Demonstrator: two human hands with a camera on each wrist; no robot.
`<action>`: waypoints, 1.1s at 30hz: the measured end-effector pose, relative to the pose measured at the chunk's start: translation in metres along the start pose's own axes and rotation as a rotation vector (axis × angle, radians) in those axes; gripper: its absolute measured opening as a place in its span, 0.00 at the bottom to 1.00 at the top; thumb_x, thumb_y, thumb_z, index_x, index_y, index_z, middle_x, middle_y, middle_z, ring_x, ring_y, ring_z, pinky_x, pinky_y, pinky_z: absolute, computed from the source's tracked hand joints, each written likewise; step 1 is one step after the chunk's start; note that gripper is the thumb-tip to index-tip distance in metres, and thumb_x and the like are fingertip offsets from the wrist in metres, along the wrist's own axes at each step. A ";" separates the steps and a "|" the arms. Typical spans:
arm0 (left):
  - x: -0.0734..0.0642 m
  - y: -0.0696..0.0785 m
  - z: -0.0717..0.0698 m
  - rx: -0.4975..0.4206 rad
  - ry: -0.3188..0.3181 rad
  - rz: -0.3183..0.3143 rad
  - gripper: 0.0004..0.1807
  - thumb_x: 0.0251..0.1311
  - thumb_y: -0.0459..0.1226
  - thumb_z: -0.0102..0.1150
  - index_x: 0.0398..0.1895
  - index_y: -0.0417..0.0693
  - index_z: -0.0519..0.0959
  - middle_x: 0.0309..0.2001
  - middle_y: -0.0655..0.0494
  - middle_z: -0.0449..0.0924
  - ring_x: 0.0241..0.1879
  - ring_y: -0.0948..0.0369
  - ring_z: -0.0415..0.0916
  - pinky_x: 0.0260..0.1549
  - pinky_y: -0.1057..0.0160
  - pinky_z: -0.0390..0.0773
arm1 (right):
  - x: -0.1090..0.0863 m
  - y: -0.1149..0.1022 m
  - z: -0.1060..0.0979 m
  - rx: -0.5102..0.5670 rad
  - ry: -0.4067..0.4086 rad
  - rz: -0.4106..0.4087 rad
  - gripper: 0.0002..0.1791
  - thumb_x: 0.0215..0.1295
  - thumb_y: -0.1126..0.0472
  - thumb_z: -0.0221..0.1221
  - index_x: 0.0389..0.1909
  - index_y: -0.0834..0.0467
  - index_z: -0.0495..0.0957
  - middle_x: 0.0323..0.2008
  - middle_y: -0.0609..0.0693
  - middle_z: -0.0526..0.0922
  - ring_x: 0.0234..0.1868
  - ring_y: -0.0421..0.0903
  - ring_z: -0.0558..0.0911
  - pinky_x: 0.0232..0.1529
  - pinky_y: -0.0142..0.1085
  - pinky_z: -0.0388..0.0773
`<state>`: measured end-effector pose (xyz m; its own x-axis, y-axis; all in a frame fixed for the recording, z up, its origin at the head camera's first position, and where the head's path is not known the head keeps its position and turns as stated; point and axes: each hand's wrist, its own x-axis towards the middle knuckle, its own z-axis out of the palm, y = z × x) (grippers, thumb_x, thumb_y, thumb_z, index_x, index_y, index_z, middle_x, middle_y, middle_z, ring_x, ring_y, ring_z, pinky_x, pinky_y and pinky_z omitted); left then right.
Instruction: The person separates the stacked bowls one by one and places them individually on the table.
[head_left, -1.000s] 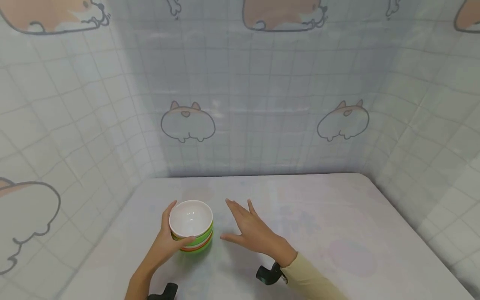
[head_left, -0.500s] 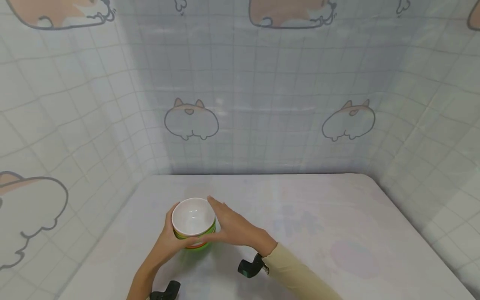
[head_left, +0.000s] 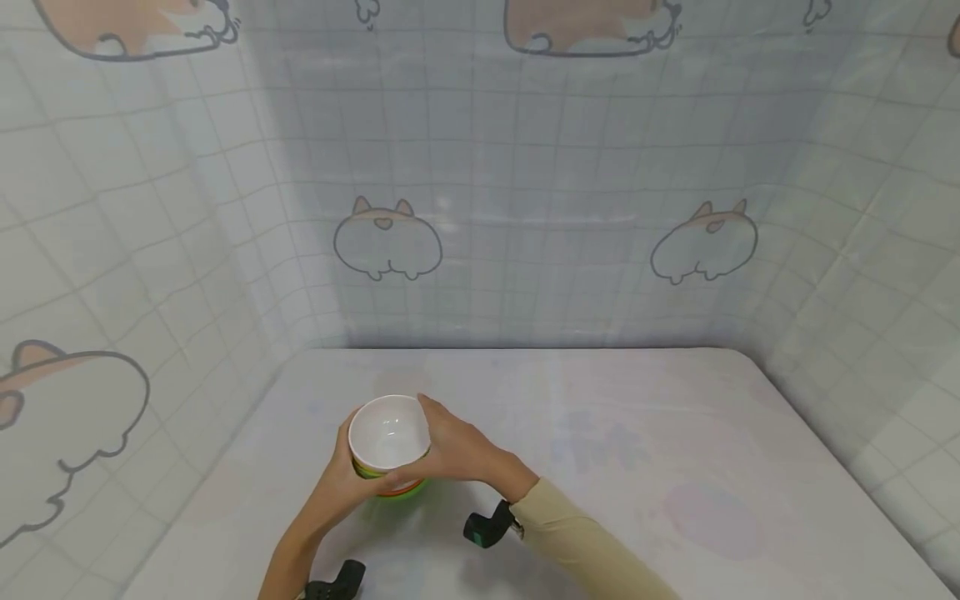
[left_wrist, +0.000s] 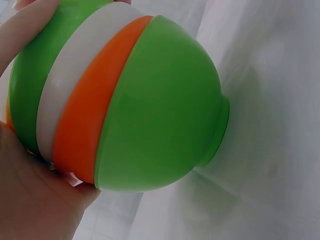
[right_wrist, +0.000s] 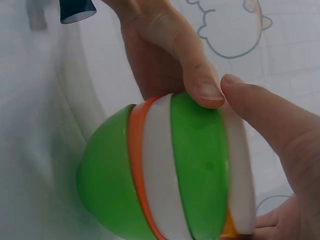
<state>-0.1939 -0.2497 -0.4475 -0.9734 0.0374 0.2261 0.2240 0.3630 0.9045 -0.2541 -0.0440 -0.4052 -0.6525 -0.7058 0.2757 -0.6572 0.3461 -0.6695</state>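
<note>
Head view shows me left hand (head_left: 341, 483) and right hand (head_left: 468, 448), fingers (head_left: 433, 412) clamped round opposite sides of the bowl stack (head_left: 387, 429), thumbs (right_wrist: 202, 85) close together. I see the stack by the table's (head_left: 600, 492) left part; I cannot tell whether it touches.
</note>
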 end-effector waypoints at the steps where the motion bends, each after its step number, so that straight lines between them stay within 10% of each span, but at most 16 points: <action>1: 0.000 0.000 0.000 0.004 0.005 -0.001 0.59 0.47 0.35 0.74 0.75 0.49 0.42 0.68 0.43 0.55 0.63 0.47 0.58 0.56 0.42 0.65 | 0.001 0.001 0.002 0.007 0.008 0.004 0.57 0.44 0.39 0.73 0.70 0.58 0.55 0.57 0.49 0.70 0.53 0.40 0.75 0.45 0.32 0.76; 8: -0.002 0.000 0.002 -0.003 0.016 -0.004 0.59 0.44 0.34 0.75 0.74 0.47 0.42 0.67 0.41 0.55 0.62 0.45 0.59 0.55 0.44 0.65 | 0.003 -0.001 0.009 0.004 0.041 0.099 0.59 0.40 0.35 0.73 0.69 0.57 0.56 0.54 0.46 0.71 0.47 0.37 0.75 0.39 0.31 0.76; 33: -0.001 -0.007 0.002 -0.008 -0.006 0.009 0.58 0.48 0.37 0.74 0.74 0.52 0.41 0.67 0.45 0.54 0.61 0.47 0.60 0.52 0.48 0.71 | 0.006 -0.010 -0.002 -0.061 0.100 0.045 0.59 0.40 0.37 0.74 0.68 0.60 0.57 0.55 0.52 0.71 0.50 0.43 0.75 0.40 0.30 0.76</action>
<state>-0.1943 -0.2505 -0.4553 -0.9715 0.0463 0.2325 0.2335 0.3555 0.9050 -0.2523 -0.0504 -0.3957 -0.7144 -0.6245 0.3157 -0.6460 0.4151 -0.6406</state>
